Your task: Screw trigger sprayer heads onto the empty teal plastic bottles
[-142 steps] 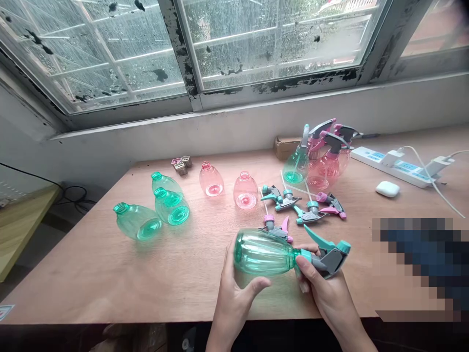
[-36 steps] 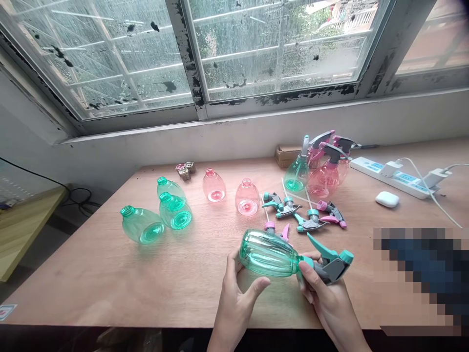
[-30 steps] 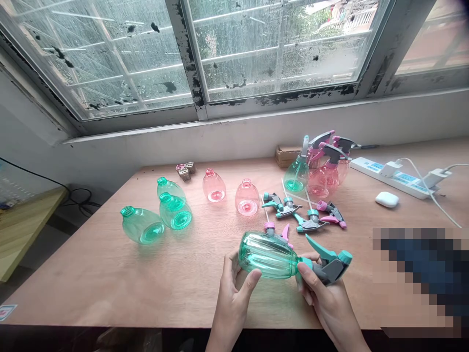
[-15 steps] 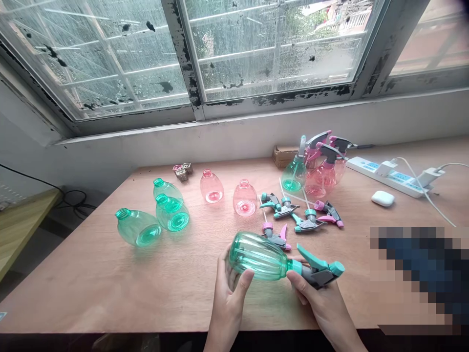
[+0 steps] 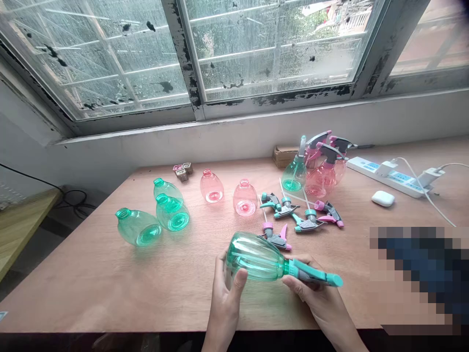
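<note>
Head view: green bottle (image 5: 254, 256) held on its side above the desk (image 5: 110, 288), just in from the near edge and right of its middle. Base points left, neck right, with a teal-and-grey sprayer (image 5: 315, 274) at the mouth; whether the thread is fully seated cannot be told.

Left hand (image 5: 226, 296): cups the base end, fingers behind, thumb along the lower side, closed around the body. Presumably this carries the weight and keeps the bottle from rolling.

Right hand (image 5: 320, 297): thumb and fingers clamped around the sprayer by its collar, fingers mostly hidden behind. Gripping at the collar probably gives turning control at the joint while the other hand steadies the body.

Towards the left edge: three uncapped green bottles (image 5: 137, 227). Between them and the loose sprayers (image 5: 309, 224): two uncapped pink bottles (image 5: 245, 198). Loose sprayers, three teal and two pink, lie right of the pink bottles; likely put there for right-hand reach.

Fitted bottles (image 5: 322, 181), one green and the rest pink, stand grouped by a small box (image 5: 284, 157) near the far edge, probably to keep them apart from the unfitted ones.
</note>
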A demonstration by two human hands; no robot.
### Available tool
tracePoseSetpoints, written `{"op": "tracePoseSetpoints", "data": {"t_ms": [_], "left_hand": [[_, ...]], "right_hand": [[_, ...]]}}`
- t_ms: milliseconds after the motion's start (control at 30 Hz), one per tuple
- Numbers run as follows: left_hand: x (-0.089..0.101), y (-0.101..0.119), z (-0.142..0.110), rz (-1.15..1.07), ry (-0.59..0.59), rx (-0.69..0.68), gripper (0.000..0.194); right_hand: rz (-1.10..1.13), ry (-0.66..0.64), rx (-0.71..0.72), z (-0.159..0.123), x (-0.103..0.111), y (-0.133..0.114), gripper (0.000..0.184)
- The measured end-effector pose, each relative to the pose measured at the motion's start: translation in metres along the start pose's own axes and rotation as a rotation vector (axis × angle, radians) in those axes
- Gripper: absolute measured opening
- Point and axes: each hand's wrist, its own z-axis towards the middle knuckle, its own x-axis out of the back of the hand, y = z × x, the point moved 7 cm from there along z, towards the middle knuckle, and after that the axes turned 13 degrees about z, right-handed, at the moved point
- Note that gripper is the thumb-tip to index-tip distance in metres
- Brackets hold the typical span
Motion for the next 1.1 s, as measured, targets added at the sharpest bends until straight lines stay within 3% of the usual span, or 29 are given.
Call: {"op": "tracePoseSetpoints", "data": {"t_ms": [233, 533, 700, 900, 1100], "left_hand": [[0.009, -0.006, 0.002, 0.014, 0.142, 0.055, 0.063], [0.011, -0.013, 0.005, -0.082, 0.135, 0.064, 0.068], [0.01, -0.001, 0.003, -0.089, 0.082, 0.008, 0.061], [0.012, -0.003, 0.003, -0.057, 0.15, 0.025, 0.064], [0.011, -0.003, 0.004, -0.069, 0.124, 0.043, 0.068]], "right_hand": [[-0.104, -0.072, -0.015, 0.001, -0.004, 0.007, 0.032], [-0.086, -0.098, -0.117, -0.008, -0.013, -0.002, 0.029], [-0.106, -0.185, -0.069, -0.006, -0.018, -0.005, 0.032], [-0.131, -0.283, -0.042, -0.007, -0.022, -0.004, 0.028], [-0.077, -0.254, -0.163, -0.009, -0.019, 0.001, 0.042]]}}
